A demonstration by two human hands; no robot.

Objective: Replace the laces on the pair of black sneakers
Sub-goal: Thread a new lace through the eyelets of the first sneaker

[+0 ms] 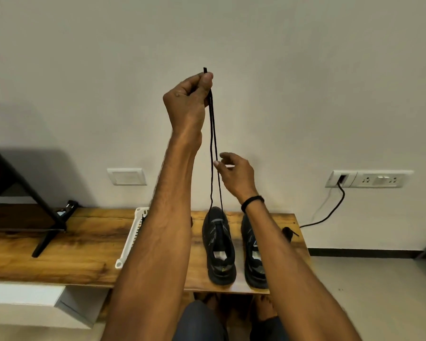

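The white slatted tray (132,238) lies on the table (84,244) at nine o'clock from the shoes. My left forearm crosses it, so I cannot tell what it holds. The left shoe (219,244) and the right shoe (253,257) stand side by side, just apart, with heels toward me and toes toward the wall (305,82). The left shoe's mouth shows a pale patch inside.

Both heels sit near the table's front edge. The right shoe is close to the table's right end, where a small black bundle (287,233) lies at three o'clock. Bare wood runs out toward nine o'clock beyond the tray.

My left hand (190,99) is raised high at twelve o'clock, knuckles toward me, with fingers and thumb clamped on the black lace (212,143). The lace tips poke out above. Two strands hang straight down from it to the toe end of the left shoe. My right hand (234,173) hovers lower, at one o'clock from the shoes. Its fingers are loosely curled and apart, its thumb tip is against one strand, and it grips nothing. It wears a black wristband (252,201).
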